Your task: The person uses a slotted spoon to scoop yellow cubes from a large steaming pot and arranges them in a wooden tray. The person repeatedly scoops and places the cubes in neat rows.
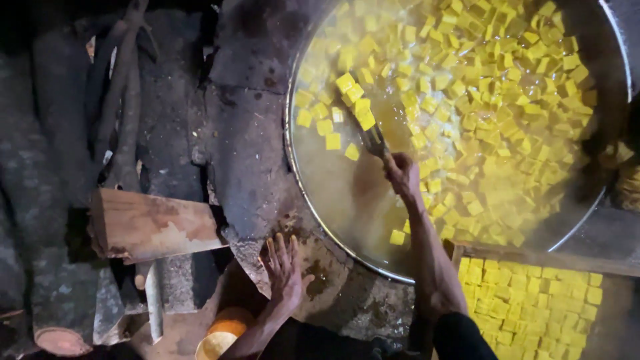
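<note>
The right hand (402,170) is clamped on a metal utensil (373,139), seemingly a skimmer, whose far end carries yellow cubes (357,100) over the big steaming pan (293,153). The left hand (285,270) lies flat, fingers spread, on the stone stove edge (250,160), near the pan's left rim.

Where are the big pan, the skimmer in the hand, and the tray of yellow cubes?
big pan (291,143): head view, on its left metal rim.
skimmer (373,137): head view, on its handle above the right hand.
tray of yellow cubes (457,251): head view, on its wooden corner edge.
</note>
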